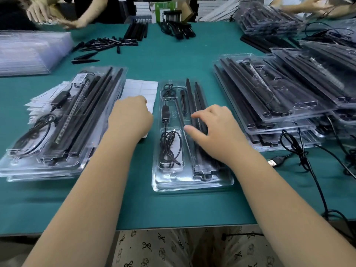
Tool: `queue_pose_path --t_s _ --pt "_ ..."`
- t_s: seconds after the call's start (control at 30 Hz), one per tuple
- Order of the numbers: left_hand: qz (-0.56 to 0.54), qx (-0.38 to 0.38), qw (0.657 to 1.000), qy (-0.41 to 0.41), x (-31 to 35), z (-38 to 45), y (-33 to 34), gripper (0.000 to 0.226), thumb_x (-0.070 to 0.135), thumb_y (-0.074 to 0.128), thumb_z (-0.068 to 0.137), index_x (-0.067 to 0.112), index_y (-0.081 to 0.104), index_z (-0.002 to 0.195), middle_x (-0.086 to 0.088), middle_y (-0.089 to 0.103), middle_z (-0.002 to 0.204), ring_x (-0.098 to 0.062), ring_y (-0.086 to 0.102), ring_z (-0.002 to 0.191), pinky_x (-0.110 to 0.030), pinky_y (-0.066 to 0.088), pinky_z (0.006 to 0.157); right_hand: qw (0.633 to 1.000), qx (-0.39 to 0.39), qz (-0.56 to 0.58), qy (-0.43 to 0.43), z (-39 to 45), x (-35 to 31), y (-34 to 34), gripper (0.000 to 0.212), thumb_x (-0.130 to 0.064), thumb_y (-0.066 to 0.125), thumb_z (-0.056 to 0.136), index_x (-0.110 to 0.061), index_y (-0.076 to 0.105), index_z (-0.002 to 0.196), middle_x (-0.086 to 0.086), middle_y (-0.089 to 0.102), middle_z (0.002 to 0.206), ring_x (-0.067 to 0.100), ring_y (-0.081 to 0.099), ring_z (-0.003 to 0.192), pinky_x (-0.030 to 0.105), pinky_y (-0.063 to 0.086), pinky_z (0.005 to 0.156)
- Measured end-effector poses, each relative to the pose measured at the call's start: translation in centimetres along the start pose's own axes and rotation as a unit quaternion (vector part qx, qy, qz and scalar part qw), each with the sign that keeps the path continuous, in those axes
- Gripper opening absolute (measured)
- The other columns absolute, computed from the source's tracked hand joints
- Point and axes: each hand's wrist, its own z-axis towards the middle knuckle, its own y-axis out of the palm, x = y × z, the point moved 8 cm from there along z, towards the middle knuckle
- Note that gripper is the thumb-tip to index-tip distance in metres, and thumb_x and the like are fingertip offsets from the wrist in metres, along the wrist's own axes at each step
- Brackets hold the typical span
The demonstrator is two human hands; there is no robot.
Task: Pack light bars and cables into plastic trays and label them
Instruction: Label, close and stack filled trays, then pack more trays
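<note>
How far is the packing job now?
Done: a labelled tray tops the left stack. In hand: the middle tray holds bars and cable; right hand rests on its bars, left hand is over the label sheet. Left: labelling it, then the right stacks.

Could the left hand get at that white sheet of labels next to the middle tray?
Probably yes. The left hand is already over the label sheet, which lies flat between the middle tray and the left stack of trays, with nothing on top.
</note>
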Motion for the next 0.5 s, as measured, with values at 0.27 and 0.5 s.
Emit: queue_pose_path --t_s 0.27,0.5 --pt "0.050 -0.018 0.998 -0.042 -0.8 0.4 2.7 0.020 0.029 0.047 0.094 0.010 0.049 0.089 -0.010 0.053 0.090 -0.033 0.050 0.087 -0.034 0.036 0.068 0.976 -0.137 -0.012 -0.167 -1.3 -3.3 3.4 0.070 -0.071 0.052 0.075 -0.039 0.044 0.137 -0.001 0.038 0.145 0.017 0.022 0.136 0.036 0.014 0.113" --pt "-0.025 0.161 0.987 0.004 0.1 -0.9 -2.4 0.014 0.008 0.045 0.088 0.003 0.052 0.078 -0.012 0.042 0.061 -0.034 0.042 0.061 -0.034 0.020 0.050 0.978 -0.132 0.002 -0.163 -1.2 -3.1 3.4 0.068 -0.073 0.051 0.072 -0.042 0.048 0.133 -0.006 0.042 0.139 0.011 0.024 0.131 0.024 0.010 0.105"
